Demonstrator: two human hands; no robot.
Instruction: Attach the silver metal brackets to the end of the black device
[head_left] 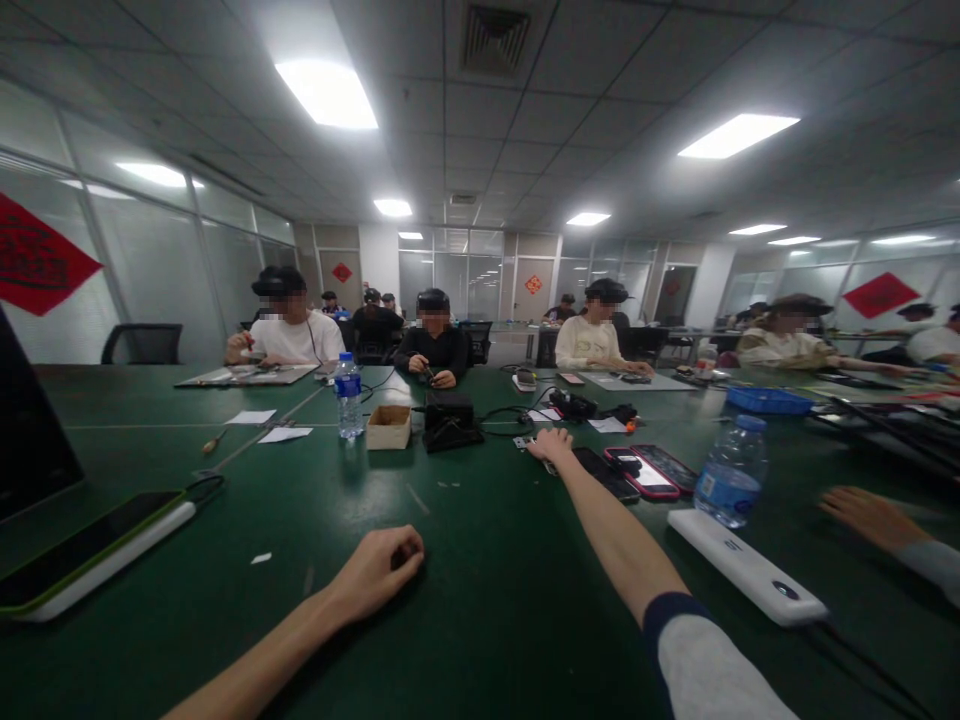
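Head view: left hand point(379, 575) loosely curled, holding nothing visible, resting on the green table point(465, 640) at 6 o'clock. Right hand point(550, 446) at 12 o'clock, fingers spread and empty, lies just beside three phones point(641, 473), one red-cased. At 2 o'clock stand a water bottle point(731, 470) and a white power bank point(746, 565), its lettering unreadable. A co-worker's hand point(870, 518) rests at 3 o'clock.
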